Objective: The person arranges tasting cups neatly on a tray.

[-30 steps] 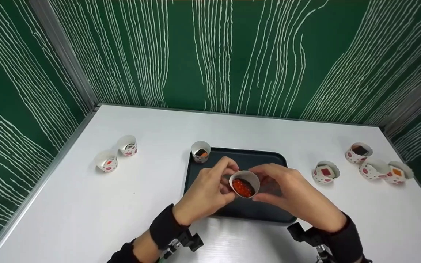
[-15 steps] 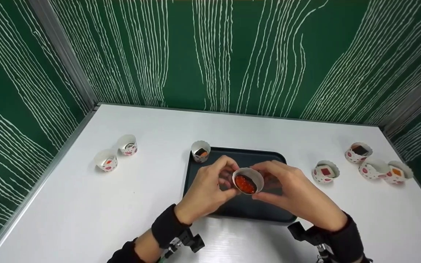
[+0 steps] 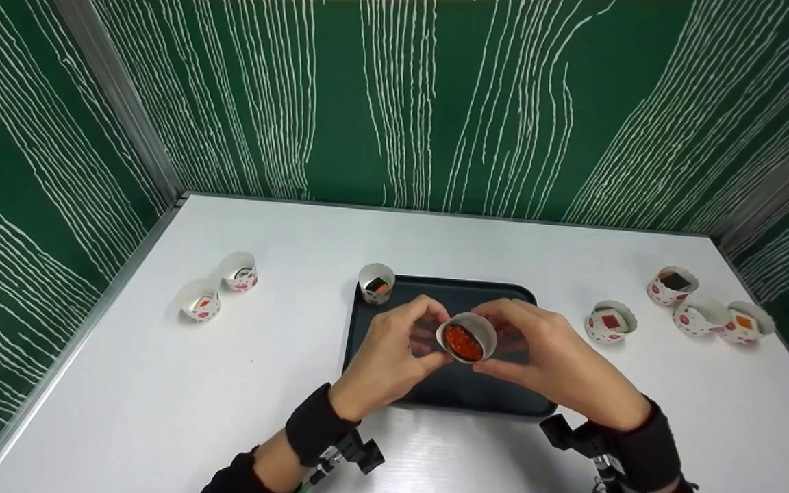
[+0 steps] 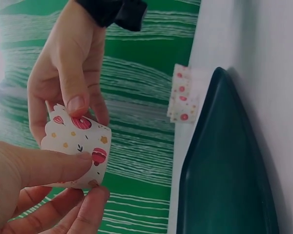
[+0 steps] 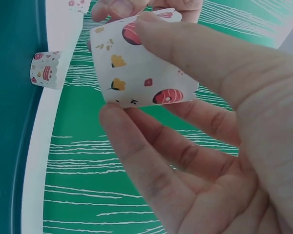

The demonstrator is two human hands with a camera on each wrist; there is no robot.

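Note:
A white paper baking cup [image 3: 482, 326] printed with pink donuts and small flowers is held over the dark tray [image 3: 463, 394]. Inside it lies a piece of roe sushi [image 3: 464, 342], orange-red beads with a dark band. My left hand [image 3: 387, 352] pinches the cup's left side between thumb and fingers. From the right, my right hand [image 3: 538, 349] grips the same cup, its thumb on the wall in the right wrist view. Both wrist views show the printed wall of the cup [image 4: 71, 139] turned on its side between the fingers.
One paper cup [image 3: 376, 284] with an orange and black piece stands at the tray's back left corner. Two cups [image 3: 199, 301] sit on the table's left. Several more, including a cup [image 3: 610, 322] with a red-topped piece, stand at the right. Green walls surround the white table.
The held cup has shifted slightly right and up and tilted, so more of its right inner wall shows. Both hands keep hold of it; the other cups stay where they were.

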